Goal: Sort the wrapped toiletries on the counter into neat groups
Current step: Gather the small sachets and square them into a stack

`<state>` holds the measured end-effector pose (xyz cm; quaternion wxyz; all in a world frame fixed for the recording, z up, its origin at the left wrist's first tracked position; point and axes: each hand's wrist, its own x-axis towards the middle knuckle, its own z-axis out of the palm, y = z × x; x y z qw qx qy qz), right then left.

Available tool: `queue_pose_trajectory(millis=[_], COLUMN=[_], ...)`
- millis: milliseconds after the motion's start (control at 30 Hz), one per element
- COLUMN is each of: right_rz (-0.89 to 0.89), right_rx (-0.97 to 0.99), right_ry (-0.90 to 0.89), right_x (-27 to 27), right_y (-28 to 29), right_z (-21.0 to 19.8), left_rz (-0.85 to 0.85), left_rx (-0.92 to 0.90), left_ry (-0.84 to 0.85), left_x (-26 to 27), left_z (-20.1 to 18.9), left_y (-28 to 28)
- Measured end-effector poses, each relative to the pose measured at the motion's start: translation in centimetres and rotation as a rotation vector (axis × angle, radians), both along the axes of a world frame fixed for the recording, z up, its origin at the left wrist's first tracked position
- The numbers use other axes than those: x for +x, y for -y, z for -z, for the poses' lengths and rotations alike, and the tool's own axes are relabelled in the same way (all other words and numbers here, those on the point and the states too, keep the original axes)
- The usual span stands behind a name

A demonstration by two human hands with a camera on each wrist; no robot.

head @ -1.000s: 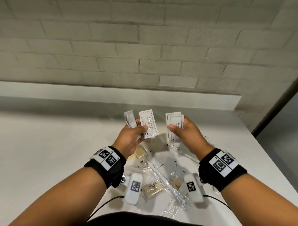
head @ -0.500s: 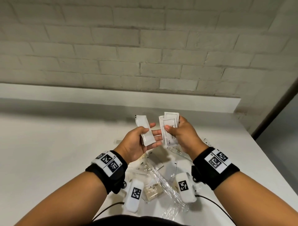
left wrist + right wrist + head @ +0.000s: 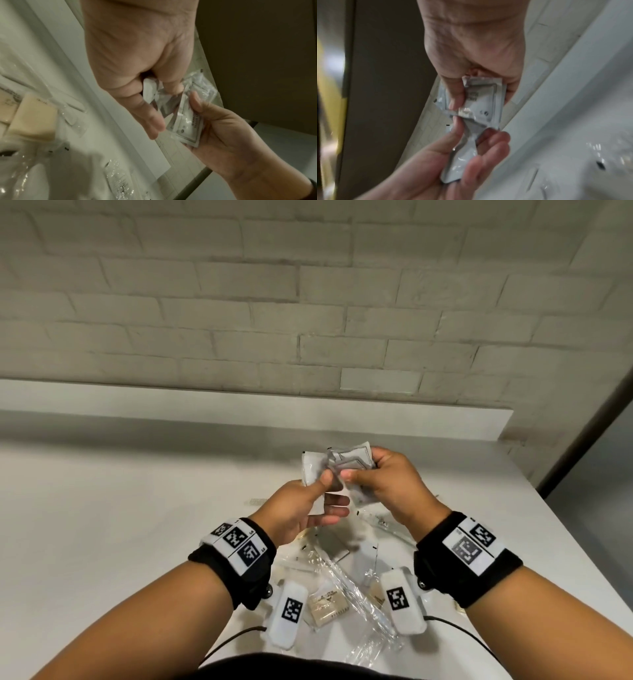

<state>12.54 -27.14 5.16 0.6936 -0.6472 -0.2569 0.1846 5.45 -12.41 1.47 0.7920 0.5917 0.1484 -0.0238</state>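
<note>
Both hands are raised above the white counter [image 3: 137, 525] and meet in the middle. My left hand [image 3: 318, 498] pinches a white sachet [image 3: 313, 470] between thumb and fingers; its lower fingers stick out straighter. The same sachet [image 3: 462, 157] shows in the right wrist view, touching the other packets. My right hand [image 3: 380, 481] grips a small stack of flat white printed packets [image 3: 356, 460], seen closer as packets [image 3: 187, 121] in the left wrist view. Below the hands lies a heap of clear-wrapped toiletries [image 3: 342, 587], with a beige wrapped soap [image 3: 329, 607] among them.
A brick wall [image 3: 308, 302] and a white ledge [image 3: 239, 412] close off the back. The counter's right edge [image 3: 582, 542] runs diagonally, with a dark floor beyond. Wrist camera cables [image 3: 236, 638] trail near the front edge.
The hands have closed the gap between them: the left hand brought its sachet right against the packets held by the right hand. The left hand's second packet is no longer fanned out apart.
</note>
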Motion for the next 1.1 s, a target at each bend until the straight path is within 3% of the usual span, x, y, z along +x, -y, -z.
queue_pose_trajectory(millis=[167,233,333,467,600,667,767,867,1000,1100], right_rz=[0.066,0.072,0.083,0.15,0.175,0.158,-0.006,-0.141,0.077,0.152], right_rx=[-0.305,-0.371,-0.358,-0.369,-0.215,-0.15,-0.12,-0.179,-0.111,-0.223], right_ry=[0.877,0.997,0.822,0.416,0.163,0.093,0.024,0.021,-0.023,0.063], right_x=[1.4,1.5,1.1,1.1,1.4,1.5,1.0,0.4,0.9,1.6], right_y=[0.7,1.2,1.7,2.4,3.1,3.2,2.6,1.1,0.1,0.7], right_z=[2.0,2.9,3.6,3.9,2.8,1.5,-0.5,-1.2,0.1,0.9], left_rz=[-0.094,-0.107,-0.168,-0.261,-0.266,-0.225,-0.088,-0.005,0.07,0.065], left_rx=[-0.267,-0.207,-0.157,-0.181,-0.087,0.004,0.17,0.108,-0.096,-0.003], left_ry=[-0.006,0.034,0.092,0.154,0.145,0.115,0.091,0.127,0.108,0.092], left_x=[0.1,0.2,0.3,0.4,0.4,0.3,0.2,0.4,-0.3,-0.6], left_z=[-0.9,-1.1,-1.0,-0.4,0.1,0.2,-0.2,-0.8,-1.1,-0.8], left_y=[-1.1,-1.2,-1.0,-1.4,-1.9,-2.0,-1.5,-0.8,-1.0,-1.8])
